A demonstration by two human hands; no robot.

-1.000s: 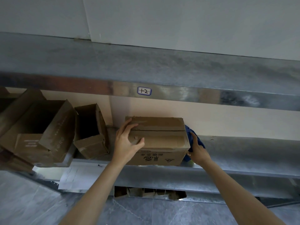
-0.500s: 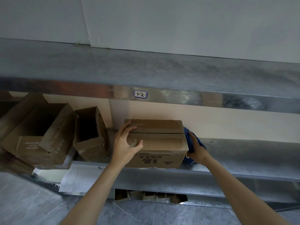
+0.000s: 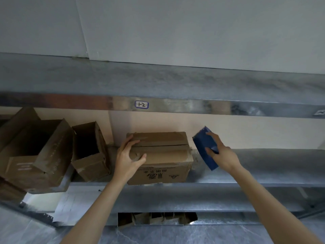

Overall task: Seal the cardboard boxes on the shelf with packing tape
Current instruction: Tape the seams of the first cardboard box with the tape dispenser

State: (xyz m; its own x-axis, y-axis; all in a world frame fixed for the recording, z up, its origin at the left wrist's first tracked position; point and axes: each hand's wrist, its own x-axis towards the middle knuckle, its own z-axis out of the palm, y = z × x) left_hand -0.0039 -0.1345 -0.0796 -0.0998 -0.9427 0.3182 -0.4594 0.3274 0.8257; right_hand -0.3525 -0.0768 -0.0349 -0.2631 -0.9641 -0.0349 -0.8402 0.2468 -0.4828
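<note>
Cardboard box point(image 3: 163, 155) under left fingers point(image 3: 129, 143); blue dispenser point(image 3: 204, 147) in right fingers point(image 3: 213, 138).

On the metal shelf point(image 3: 274, 175), the left hand point(image 3: 129, 156) grips the top left corner of a closed cardboard box point(image 3: 163, 156). The right hand point(image 3: 224, 154) holds a blue tape dispenser point(image 3: 203, 146) just beside the box's right end, not touching it. Two open boxes point(image 3: 35, 148) lie tipped on the left.
</note>
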